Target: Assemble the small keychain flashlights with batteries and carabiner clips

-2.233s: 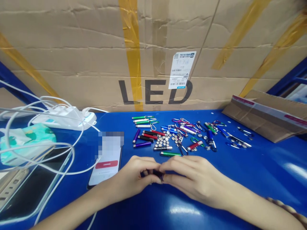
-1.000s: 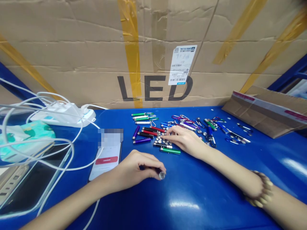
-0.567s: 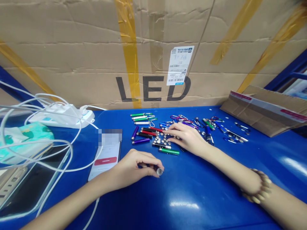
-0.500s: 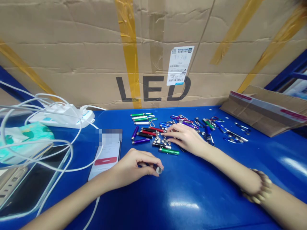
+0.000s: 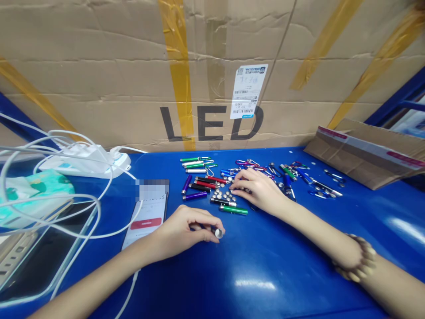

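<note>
My left hand [image 5: 191, 226] is closed around a small dark metal flashlight tube [image 5: 218, 232], whose open silvery end faces me; most of its body is hidden by my fingers. Over the right side of a heap of silver button cells [image 5: 219, 195], my right hand [image 5: 254, 188] has its thumb and fingertips drawn together in a pinch. Whatever lies between those fingertips is too small to make out. Beside the cells lie a green flashlight tube [image 5: 233, 210], a black tube [image 5: 223, 202], red tubes [image 5: 204, 183] and a purple tube [image 5: 195, 196].
Flashlights with carabiner clips [image 5: 305, 176] lie behind and right of my right hand. A phone [image 5: 146, 217] is left of my left hand, near white cables and a power strip [image 5: 86, 160]. An open cardboard box [image 5: 361, 155] stands right; a large LED carton [image 5: 133, 88] forms the back.
My right hand has drawn slightly right over the button cells, and its fingertips are closer together. The tube in my left hand has shifted a little up and left.
</note>
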A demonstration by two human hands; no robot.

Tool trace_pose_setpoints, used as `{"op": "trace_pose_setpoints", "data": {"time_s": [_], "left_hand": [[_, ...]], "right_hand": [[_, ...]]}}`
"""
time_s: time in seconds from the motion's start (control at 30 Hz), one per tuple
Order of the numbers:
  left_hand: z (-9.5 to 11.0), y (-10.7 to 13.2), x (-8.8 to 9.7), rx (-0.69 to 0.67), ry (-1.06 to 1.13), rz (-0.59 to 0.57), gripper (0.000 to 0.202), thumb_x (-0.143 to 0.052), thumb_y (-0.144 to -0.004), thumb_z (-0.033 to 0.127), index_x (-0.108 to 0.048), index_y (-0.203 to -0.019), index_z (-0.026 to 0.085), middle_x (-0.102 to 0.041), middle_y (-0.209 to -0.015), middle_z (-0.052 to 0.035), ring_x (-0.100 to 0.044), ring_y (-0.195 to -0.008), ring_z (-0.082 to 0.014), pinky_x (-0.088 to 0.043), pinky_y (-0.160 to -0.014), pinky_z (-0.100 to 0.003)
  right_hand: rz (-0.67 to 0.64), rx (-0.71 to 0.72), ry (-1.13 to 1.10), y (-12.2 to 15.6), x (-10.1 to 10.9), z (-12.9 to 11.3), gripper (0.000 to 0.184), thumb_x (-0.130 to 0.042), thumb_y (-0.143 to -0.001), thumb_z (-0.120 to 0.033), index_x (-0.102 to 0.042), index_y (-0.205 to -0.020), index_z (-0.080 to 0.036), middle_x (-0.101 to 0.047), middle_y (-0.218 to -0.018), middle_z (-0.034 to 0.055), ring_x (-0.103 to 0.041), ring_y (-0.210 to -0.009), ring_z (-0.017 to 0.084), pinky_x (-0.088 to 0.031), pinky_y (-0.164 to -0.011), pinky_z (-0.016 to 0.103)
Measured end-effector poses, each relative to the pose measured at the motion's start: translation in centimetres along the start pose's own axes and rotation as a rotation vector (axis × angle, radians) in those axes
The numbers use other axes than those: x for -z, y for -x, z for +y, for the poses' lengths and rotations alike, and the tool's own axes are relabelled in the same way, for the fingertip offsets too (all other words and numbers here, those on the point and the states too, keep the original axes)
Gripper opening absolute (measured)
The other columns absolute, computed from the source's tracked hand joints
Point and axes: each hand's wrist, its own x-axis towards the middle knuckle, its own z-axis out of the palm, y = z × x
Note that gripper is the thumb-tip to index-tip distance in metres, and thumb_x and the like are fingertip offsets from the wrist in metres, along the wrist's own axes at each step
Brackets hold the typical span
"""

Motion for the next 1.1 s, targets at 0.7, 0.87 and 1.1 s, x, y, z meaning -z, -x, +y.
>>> {"op": "trace_pose_setpoints", "data": {"time_s": [0.7,0.87,1.1], "left_hand": [[0.2,0.0,-0.6,0.089,0.14,0.128,0.013,-0.066,-0.069,0.023,-0.072,-0.074,0.012,-0.057,-0.064,0.0014,-0.059,-0.052,-0.0099,-0.049,-0.052,-0.019],[0.0,0.0,-0.4,0.099,0.14,0.132,0.017,-0.066,-0.069,0.025,-0.073,-0.078,0.011,-0.056,-0.065,0.0012,-0.058,-0.049,-0.0096,-0.048,-0.05,-0.02],[-0.3,0.1,-0.5,0.082,0.137,0.137,0.018,-0.067,-0.069,0.025,-0.074,-0.08,0.012,-0.055,-0.064,0.0016,-0.057,-0.048,-0.0093,-0.048,-0.05,-0.02]], "right_hand": [[0.268,0.228,-0.401,0.8,2.7,-6.5,0.008,-0.062,-0.083,-0.019,-0.069,-0.086,-0.017,-0.063,-0.086,0.0058,-0.058,-0.084,0.015,-0.049,-0.073,0.029],[0.196,0.304,-0.331,0.8,3.1,-6.4,0.009,-0.06,-0.083,-0.015,-0.068,-0.088,-0.015,-0.064,-0.089,0.0075,-0.057,-0.083,0.015,-0.048,-0.073,0.03],[0.097,0.254,-0.275,1.1,3.2,-6.5,0.014,-0.056,-0.086,-0.02,-0.068,-0.092,-0.016,-0.062,-0.096,0.009,-0.056,-0.089,0.017,-0.048,-0.075,0.03]]}}
